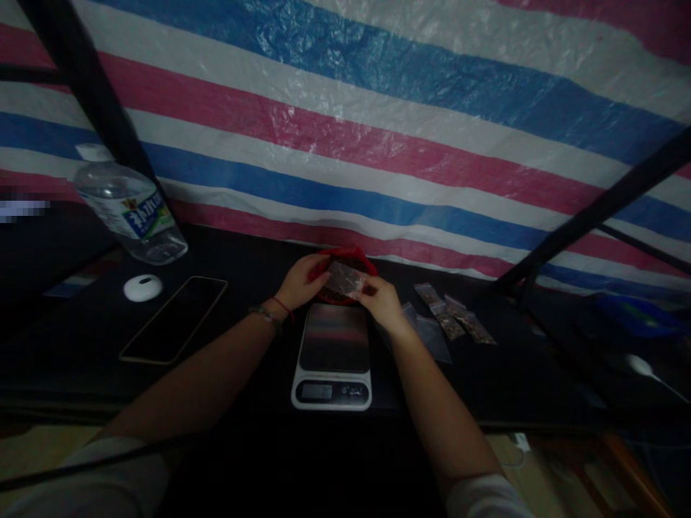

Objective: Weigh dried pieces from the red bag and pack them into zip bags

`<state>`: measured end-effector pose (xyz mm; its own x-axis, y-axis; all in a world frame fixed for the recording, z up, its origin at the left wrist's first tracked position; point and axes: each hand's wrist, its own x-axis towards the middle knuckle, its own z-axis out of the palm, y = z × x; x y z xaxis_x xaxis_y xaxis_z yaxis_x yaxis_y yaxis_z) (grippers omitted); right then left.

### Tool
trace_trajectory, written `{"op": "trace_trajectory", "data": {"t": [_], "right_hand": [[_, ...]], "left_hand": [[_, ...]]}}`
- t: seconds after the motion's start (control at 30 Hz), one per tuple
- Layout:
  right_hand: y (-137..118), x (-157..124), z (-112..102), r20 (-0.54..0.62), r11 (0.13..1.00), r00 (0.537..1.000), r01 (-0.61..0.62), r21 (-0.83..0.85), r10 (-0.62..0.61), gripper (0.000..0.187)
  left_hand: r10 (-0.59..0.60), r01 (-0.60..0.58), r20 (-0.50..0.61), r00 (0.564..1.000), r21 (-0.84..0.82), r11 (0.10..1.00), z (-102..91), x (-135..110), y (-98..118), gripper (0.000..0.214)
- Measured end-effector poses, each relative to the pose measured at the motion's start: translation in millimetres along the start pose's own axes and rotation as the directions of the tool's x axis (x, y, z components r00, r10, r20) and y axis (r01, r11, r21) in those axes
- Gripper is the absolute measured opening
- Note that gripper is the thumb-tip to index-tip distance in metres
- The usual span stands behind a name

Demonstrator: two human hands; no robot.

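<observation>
Between my two hands a small clear plastic bag is held over a red bowl-like container; its dark contents are too dim to name. My left hand pinches the bag's left side, and my right hand grips its right edge with thumb and fingers. Just in front of the container sits a white kitchen scale with a dark plate and a small lit display. To the right of my right hand lie flat clear bags and several small filled zip bags.
On the left stand a clear plastic bottle, a white rounded object and a phone. A striped plastic sheet hangs behind the black table. Dark metal bars slant at both sides. At right are a blue tray-like object and a white spoon-shaped object.
</observation>
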<state>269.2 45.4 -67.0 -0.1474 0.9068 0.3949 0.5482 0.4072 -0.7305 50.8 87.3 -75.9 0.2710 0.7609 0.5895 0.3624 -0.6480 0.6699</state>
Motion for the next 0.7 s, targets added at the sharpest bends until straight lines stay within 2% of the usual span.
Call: {"op": "trace_trajectory", "data": {"t": [0.07,0.1,0.17,0.23,0.37,0.53,0.7], "right_hand": [[-4,-1,0,0.029,0.997,0.998,0.062,-0.048,-0.060,0.047],[-6,-2,1,0.048,0.994,0.995,0.095,-0.059,-0.092,0.046],[-9,-3,4,0.089,0.986,0.985,0.156,-0.053,-0.151,0.041],[-12,-4,7,0.111,0.980,0.976,0.193,-0.038,-0.188,0.034],[-16,-6,12,0.120,0.981,0.975,0.194,-0.030,-0.189,0.026],[-18,-6,13,0.101,0.990,0.985,0.141,-0.027,-0.138,0.025],[-15,-5,13,0.027,0.989,0.993,0.111,0.095,-0.114,0.017]], "left_hand": [[0.173,-0.189,0.111,0.979,0.158,0.969,-4.8,-1,11,0.063],[0.221,-0.258,0.190,0.957,0.199,0.946,-6.2,-1,17,0.070],[0.258,-0.337,0.308,0.916,0.240,0.911,-6.6,-1,26,0.078],[0.263,-0.368,0.362,0.894,0.263,0.892,-5.1,-1,32,0.078],[0.268,-0.391,0.394,0.879,0.276,0.878,-3.0,-1,34,0.074],[0.257,-0.367,0.370,0.893,0.267,0.891,-4.0,-1,35,0.060],[0.272,-0.374,0.332,0.903,0.299,0.878,-3.4,-2,36,0.052]]}}
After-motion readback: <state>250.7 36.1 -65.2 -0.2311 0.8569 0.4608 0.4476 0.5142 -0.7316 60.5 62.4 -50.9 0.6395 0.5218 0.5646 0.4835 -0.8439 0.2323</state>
